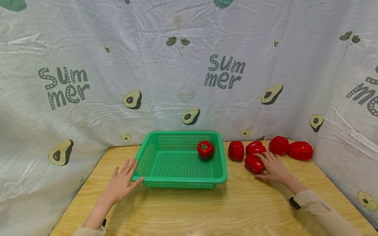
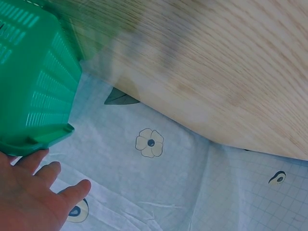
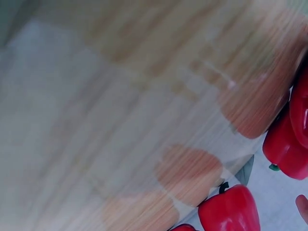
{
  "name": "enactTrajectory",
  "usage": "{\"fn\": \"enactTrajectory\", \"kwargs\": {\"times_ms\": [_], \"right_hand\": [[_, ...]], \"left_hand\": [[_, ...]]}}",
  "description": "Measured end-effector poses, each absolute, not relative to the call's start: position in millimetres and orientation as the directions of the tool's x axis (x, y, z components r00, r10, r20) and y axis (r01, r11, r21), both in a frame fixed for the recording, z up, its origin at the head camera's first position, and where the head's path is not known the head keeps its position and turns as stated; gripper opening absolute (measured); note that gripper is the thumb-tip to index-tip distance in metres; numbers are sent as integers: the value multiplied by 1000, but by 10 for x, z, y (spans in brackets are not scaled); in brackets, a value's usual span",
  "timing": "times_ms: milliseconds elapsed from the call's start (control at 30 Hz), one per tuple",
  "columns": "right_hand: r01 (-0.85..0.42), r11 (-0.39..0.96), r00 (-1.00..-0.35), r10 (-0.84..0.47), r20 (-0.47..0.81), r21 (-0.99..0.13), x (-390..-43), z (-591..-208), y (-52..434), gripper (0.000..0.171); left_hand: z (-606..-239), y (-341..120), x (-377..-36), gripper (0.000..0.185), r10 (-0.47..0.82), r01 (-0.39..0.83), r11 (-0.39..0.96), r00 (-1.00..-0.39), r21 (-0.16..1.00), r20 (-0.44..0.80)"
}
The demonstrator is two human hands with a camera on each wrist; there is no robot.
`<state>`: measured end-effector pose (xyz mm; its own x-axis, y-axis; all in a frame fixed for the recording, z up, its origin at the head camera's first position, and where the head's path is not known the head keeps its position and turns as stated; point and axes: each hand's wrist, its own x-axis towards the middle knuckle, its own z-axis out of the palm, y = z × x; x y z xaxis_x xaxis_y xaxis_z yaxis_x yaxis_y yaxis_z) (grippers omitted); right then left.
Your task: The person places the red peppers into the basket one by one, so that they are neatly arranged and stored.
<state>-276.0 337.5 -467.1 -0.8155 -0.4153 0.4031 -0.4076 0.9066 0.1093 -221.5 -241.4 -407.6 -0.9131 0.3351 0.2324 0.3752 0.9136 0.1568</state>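
A green plastic basket (image 1: 184,180) stands on the table with one red bell pepper (image 1: 205,150) inside, near its right wall. My left hand (image 1: 119,184) lies at the basket's left front corner, fingers straight and spread, touching the rim. To the right of the basket, my right hand (image 1: 274,168) holds a red bell pepper (image 1: 253,164), fingers over its far side and thumb at its near side. In the right wrist view only a fingertip (image 3: 302,207) shows; most of that hand is out of frame.
Around the right hand lie more red bell peppers: one beside the basket (image 1: 236,151), one behind the held pepper (image 1: 255,147), and two farther right (image 1: 279,145). A printed cloth (image 1: 165,88) hangs behind the wooden table (image 1: 189,213).
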Motion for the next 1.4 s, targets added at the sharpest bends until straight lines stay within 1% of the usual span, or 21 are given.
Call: {"fn": "enactTrajectory", "kwargs": {"times_ms": [267,400,767,1133,1233,1400], "right_hand": [[-422,901,-796,-419,436,96,-2778,-4668,3349,78],[-429,900,-799,-421,429,83,-2769,-4657,3344,77],[-436,894,-792,-435,428,102,-2731,-4635,3345,85],[-485,867,-731,-473,491,114,-2669,-4623,3320,85],[-485,866,-732,-478,485,122,-2651,-4634,3327,85],[-475,871,-750,-475,460,124,-2631,-4642,3334,86]], "left_hand": [[-4077,-2418,-2219,75,337,378,912,-912,157,236],[-4080,-2417,-2224,75,339,378,915,-909,140,242],[-4103,-2427,-2249,75,341,381,914,-908,140,243],[-4089,-2440,-2252,75,348,389,913,-900,126,262],[-4093,-2437,-2248,75,349,390,912,-900,125,263],[-4111,-2433,-2247,75,346,389,912,-901,131,263]]}}
